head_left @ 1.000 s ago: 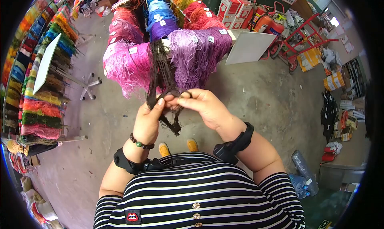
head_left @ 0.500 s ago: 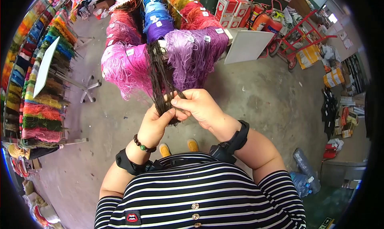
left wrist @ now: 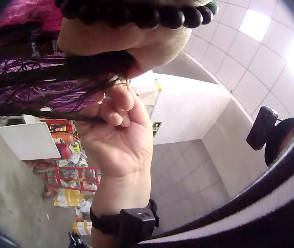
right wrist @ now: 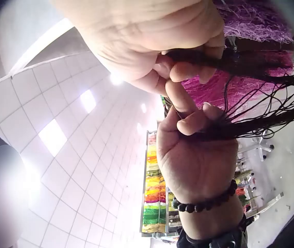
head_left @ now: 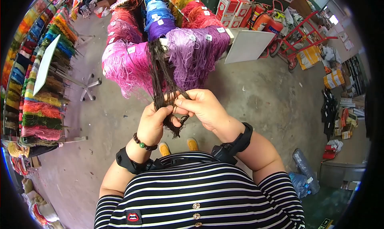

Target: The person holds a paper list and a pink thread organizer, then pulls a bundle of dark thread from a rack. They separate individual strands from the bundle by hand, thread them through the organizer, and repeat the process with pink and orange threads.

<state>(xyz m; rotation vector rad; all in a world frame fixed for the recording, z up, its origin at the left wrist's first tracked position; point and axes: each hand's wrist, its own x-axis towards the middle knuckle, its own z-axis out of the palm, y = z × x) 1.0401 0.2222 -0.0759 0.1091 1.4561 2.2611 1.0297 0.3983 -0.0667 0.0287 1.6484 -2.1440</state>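
Observation:
A hank of dark brown thread (head_left: 158, 75) hangs from the end of a rack, between a pink hank (head_left: 128, 63) and a purple hank (head_left: 190, 57). My left hand (head_left: 153, 121) grips its lower part, thumb laid over the strands. Close beside it, my right hand (head_left: 204, 107) pinches a strand bundle between thumb and fingers. A loose loop of the thread dangles below the fingertips. In the right wrist view, the dark strands (right wrist: 260, 121) fan out from the left hand (right wrist: 196, 160), and the two hands' fingertips meet.
More coloured hanks with white tags fill the rack (head_left: 160, 17) ahead. At left stands another rack of hanks (head_left: 42, 109) with a white board (head_left: 47, 65). To the right are a white panel (head_left: 250, 47), fire extinguishers (head_left: 262, 21) and a red hand truck (head_left: 306, 35).
The slack strands were drawn straighter toward me, and my left hand shifted slightly right and down. The lower loop, bunched at the fingers half a second ago, now hangs open beneath them.

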